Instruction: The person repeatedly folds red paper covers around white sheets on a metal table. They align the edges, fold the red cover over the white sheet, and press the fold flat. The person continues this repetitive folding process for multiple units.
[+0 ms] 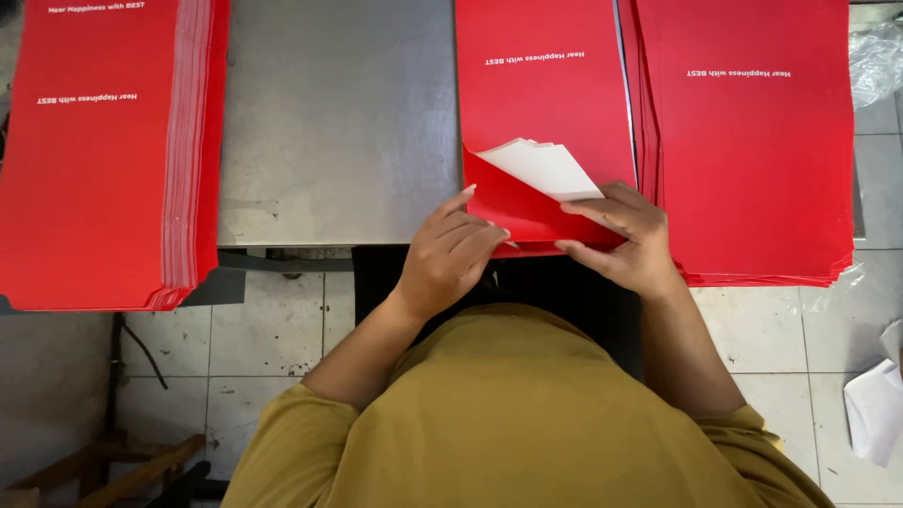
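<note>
Red sheets (546, 103) in the middle stack are lying at the near edge of the metal counter (339, 122), directly ahead of the person, and the near left corner of several top sheets is being peeled up and folded back, exposing their white undersides (546, 167). The stack is sitting flush with the counter's front edge, which appears to be giving both hands access to the corner from below.

The left hand (450, 256) is resting on the red face just beside the lifted corner, fingers curled narrow and pressing down rather than gripping; it seems to be pinning the sheets beneath so they are not sliding. The right hand (628, 237) is lying across the lower right of the same stack, its fingers closing on the fanned, turned-back sheets, apparently holding them separated.

A thicker right-hand pile (752, 141) is sitting just beside the middle stack, overhanging the counter's front. A third, left-hand pile (103, 160) is lying well apart across bare metal, also overhanging. White paper scraps (875, 409) are lying on the tiled floor (273, 329) at the right.
</note>
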